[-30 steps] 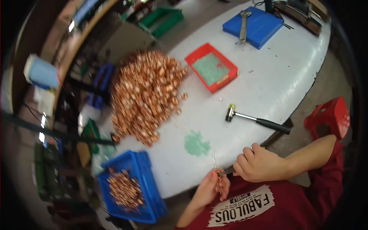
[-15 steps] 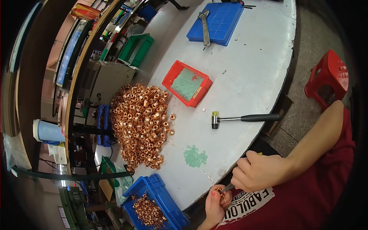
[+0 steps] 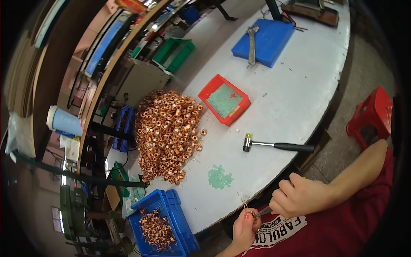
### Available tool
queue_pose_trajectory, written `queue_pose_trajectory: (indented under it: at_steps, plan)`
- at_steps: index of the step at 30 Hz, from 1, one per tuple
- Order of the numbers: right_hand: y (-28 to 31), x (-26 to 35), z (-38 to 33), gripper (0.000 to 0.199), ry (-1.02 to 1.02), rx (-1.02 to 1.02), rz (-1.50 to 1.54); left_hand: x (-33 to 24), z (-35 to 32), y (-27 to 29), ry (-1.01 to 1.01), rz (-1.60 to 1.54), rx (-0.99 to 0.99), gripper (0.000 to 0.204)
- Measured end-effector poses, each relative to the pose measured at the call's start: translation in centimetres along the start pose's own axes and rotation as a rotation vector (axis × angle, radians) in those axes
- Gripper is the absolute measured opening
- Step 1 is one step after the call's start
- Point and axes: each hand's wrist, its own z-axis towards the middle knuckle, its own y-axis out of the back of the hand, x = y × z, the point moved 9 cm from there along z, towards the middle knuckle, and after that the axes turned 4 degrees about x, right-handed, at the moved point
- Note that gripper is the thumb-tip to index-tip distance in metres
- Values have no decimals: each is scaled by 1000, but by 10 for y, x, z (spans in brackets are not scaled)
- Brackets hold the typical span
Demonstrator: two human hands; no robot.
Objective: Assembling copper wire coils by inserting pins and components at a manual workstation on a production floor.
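My left hand (image 3: 244, 230) is closed at the table's near edge, pinching a small copper wire coil (image 3: 251, 213) whose thin leads stick up past the fingertips. My right hand (image 3: 296, 195) is wrapped round a hand tool (image 3: 264, 211) with a grey tapered metal tip. A bit of yellow shows at its other end; the fist hides the rest, so its exact kind is unclear. The tip meets the coil at my left fingers. Beyond my hands, a patch of small pale green pieces (image 3: 220, 177) lies on the white table (image 3: 278, 98).
A large heap of copper coils (image 3: 167, 132) stands left of a red bin (image 3: 242, 112) of green pieces. A blue crate (image 3: 182, 222) holds more coils. A hammer (image 3: 274, 146) lies near the right edge. Farther off are a blue case (image 3: 274, 43), an adjustable wrench (image 3: 251, 47) and a red stool (image 3: 370, 115).
The whole view has shifted and turned a little. Both hands stay together, with the tool tip still at the coil. The coil's leads now point more upright.
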Motion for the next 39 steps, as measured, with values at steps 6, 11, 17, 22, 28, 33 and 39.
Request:
queue_pose_trajectory:
  at_steps: [6,11,17,22,28,33,39]
  plan:
    - [15,-1,-1,17,32,-31,-58,-2,-1,-7,-38,-32,36,26]
    - [19,-2,0,17,45,-1,-90,2,3,-8,-10,-19,80,17]
    - [26,-2,2,18,58,37,-118,-22,1,-17,-103,229,34,21]
    - [36,-5,-9,20,44,47,-107,15,-6,23,47,138,-285,20]
    - [108,-159,-97,14,-824,-200,-399,-64,-42,85,-781,-433,8,17]
    - [53,-152,-47,16,-731,-87,-37,-113,-20,71,-616,-370,-49,36]
    - [-55,-171,-69,25,-738,8,-154,-67,5,63,-206,-449,-220,27]
